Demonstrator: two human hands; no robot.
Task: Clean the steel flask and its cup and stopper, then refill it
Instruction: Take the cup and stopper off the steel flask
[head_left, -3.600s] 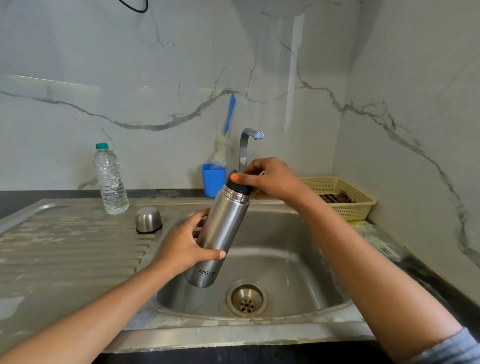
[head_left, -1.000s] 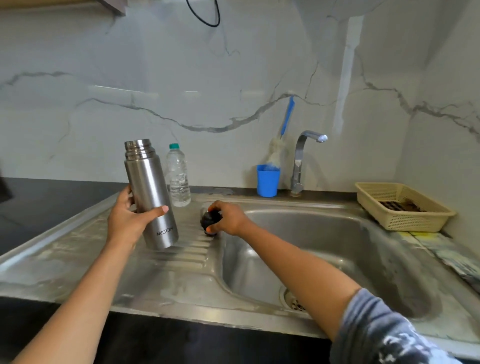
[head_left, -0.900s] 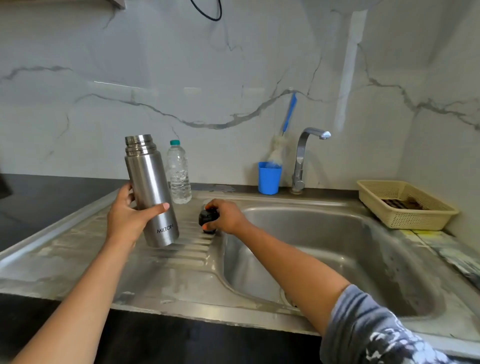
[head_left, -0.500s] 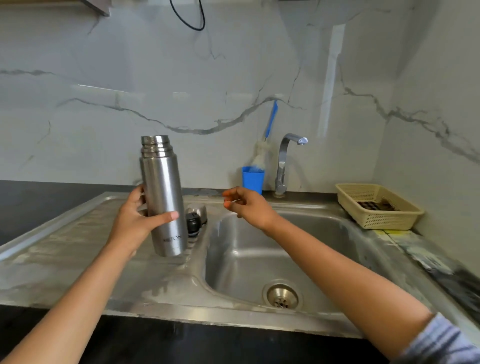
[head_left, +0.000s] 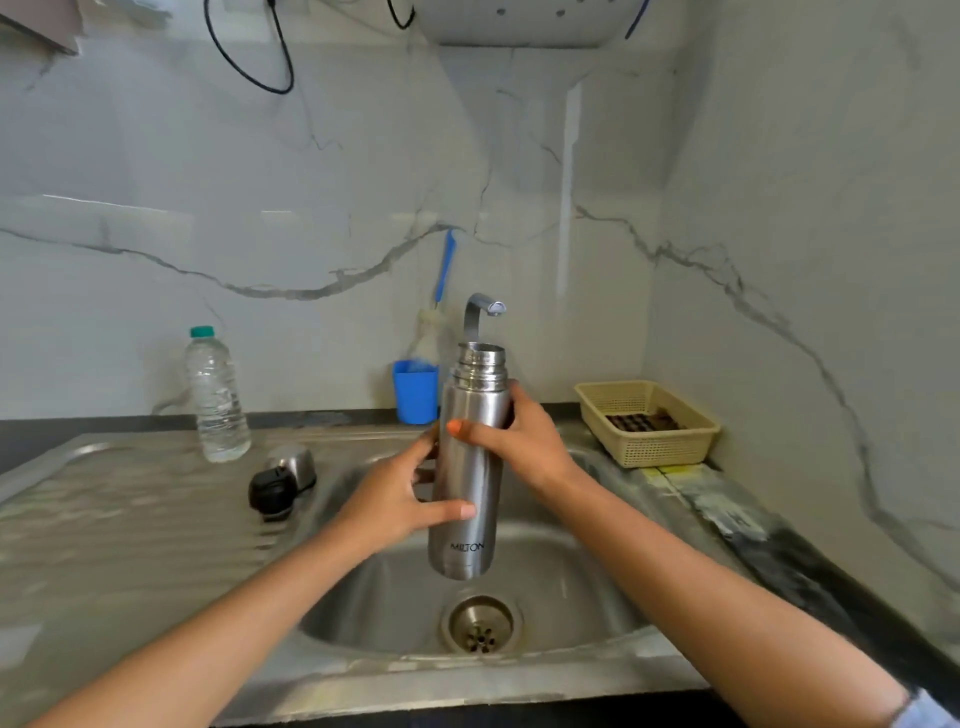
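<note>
The steel flask (head_left: 467, 483) is upright over the sink basin (head_left: 587, 587), its open mouth just below the tap spout (head_left: 485, 307). My left hand (head_left: 400, 499) grips its lower body from the left. My right hand (head_left: 524, 441) grips it higher up from the right, thumb across the front. The black stopper (head_left: 270, 493) lies on the drainboard (head_left: 130, 530), with the steel cup (head_left: 293, 462) upside down right behind it. No water runs from the tap.
A clear plastic water bottle (head_left: 215, 397) with a green cap stands at the back of the drainboard. A blue cup (head_left: 415, 391) holding a bottle brush (head_left: 441, 280) is beside the tap. A beige basket (head_left: 649, 422) sits at the right. The drain (head_left: 480, 623) lies below the flask.
My right hand set the stopper down by the cup and came back to grip the flask. The flask moved from over the drainboard to over the basin, under the tap.
</note>
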